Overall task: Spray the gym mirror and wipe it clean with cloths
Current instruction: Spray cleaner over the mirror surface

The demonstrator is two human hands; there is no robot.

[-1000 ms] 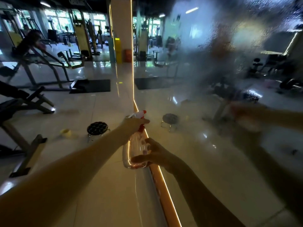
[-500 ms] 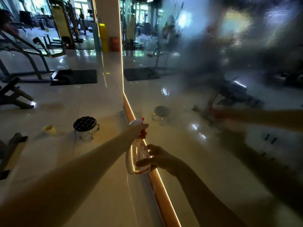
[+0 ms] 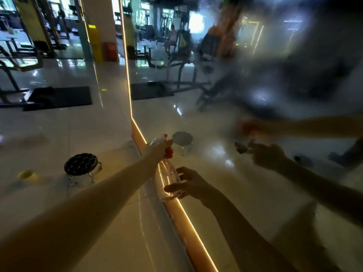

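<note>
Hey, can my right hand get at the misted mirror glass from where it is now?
Probably yes: the right hand is beside the misted mirror glass with nothing between, but it holds the clear red-triggered spray bottle.

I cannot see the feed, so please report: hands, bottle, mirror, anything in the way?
Left hand grips spray bottle head; right hand holds its base. Mirror misted, not wiped. Nothing in the way.

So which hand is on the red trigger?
The left hand, gripping the red top of the spray bottle; the right hand only cups its clear bottom.
</note>
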